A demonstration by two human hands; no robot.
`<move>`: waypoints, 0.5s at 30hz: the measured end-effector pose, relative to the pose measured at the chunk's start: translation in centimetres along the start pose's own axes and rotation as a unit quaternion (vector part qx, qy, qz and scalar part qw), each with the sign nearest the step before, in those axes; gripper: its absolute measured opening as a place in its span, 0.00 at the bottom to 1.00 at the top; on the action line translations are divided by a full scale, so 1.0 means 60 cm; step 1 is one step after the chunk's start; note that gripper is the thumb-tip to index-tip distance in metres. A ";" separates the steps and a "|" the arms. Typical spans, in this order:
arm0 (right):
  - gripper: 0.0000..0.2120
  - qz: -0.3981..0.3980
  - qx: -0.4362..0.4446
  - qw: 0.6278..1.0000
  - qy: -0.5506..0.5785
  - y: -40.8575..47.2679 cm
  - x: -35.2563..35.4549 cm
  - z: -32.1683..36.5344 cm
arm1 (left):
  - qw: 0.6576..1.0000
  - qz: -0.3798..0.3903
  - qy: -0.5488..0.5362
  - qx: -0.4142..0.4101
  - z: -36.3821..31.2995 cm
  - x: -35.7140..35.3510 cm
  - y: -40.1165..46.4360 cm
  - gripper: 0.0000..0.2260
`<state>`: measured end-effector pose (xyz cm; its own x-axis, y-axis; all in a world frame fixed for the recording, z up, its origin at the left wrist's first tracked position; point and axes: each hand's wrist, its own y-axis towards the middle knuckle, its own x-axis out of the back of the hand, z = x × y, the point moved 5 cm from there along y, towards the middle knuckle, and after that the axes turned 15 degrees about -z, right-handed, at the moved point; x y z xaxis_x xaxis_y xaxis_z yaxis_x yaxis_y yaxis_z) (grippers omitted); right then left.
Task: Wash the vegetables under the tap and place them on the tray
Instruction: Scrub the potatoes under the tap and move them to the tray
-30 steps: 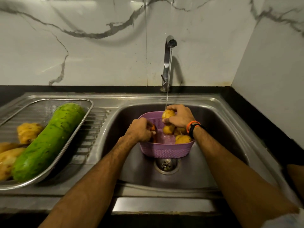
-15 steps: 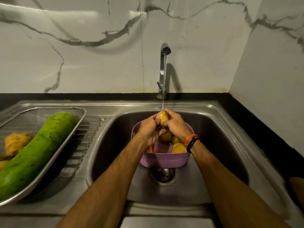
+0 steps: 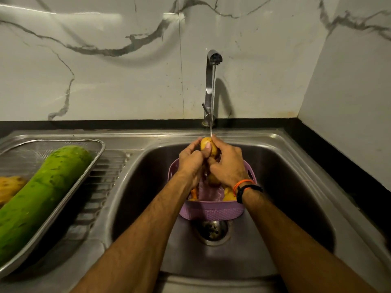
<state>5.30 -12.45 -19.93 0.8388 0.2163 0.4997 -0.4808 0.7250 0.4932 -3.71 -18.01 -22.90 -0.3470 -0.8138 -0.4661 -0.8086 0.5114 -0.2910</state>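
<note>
A yellow potato (image 3: 206, 144) is held up under the running tap (image 3: 212, 60), above a purple basket (image 3: 211, 210) that stands in the sink (image 3: 285, 187). My left hand (image 3: 191, 160) grips the potato from the left with its thumb across the front. My right hand (image 3: 227, 163) grips it from the right. Water falls onto the top of the potato. More potatoes (image 3: 229, 196) and an orange piece, perhaps a carrot (image 3: 194, 193), lie in the basket, partly hidden by my hands. On the left drainboard a metal tray (image 3: 93, 163) holds a large green gourd (image 3: 42, 191) and a washed potato (image 3: 10, 185).
The drain (image 3: 212, 229) lies just in front of the basket. A ribbed drainboard (image 3: 105, 176) runs between tray and basin. A marble wall (image 3: 105, 70) stands behind, and another wall (image 3: 349, 102) closes in on the right beyond a black counter strip (image 3: 338, 161).
My right hand lifted a potato from the basket up into the water stream. My left hand left the basket's rim and joined it, so both hands now hold the potato.
</note>
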 end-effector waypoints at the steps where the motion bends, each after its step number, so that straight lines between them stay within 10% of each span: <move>1: 0.31 -0.002 0.005 1.000 -0.003 0.000 -0.001 0.003 | 1.000 0.002 -0.007 0.003 0.000 -0.002 -0.001 0.19; 6: 0.38 0.039 0.014 0.999 -0.013 0.001 -0.013 0.010 | 1.000 0.011 -0.007 0.007 0.000 -0.004 -0.009 0.19; 11: 0.21 -0.049 0.062 0.997 -0.013 -0.002 0.007 0.027 | 0.999 -0.024 -0.042 0.010 -0.002 -0.002 -0.010 0.14; 15: 0.33 0.030 0.037 0.999 -0.026 -0.005 -0.005 0.028 | 1.000 -0.013 -0.017 0.008 -0.002 0.002 -0.006 0.16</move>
<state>4.76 -13.81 -19.00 0.7943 0.2216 0.5657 -0.5490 0.6605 0.5122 -3.51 -18.36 -22.75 -0.3093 -0.8167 -0.4871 -0.8090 0.4952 -0.3166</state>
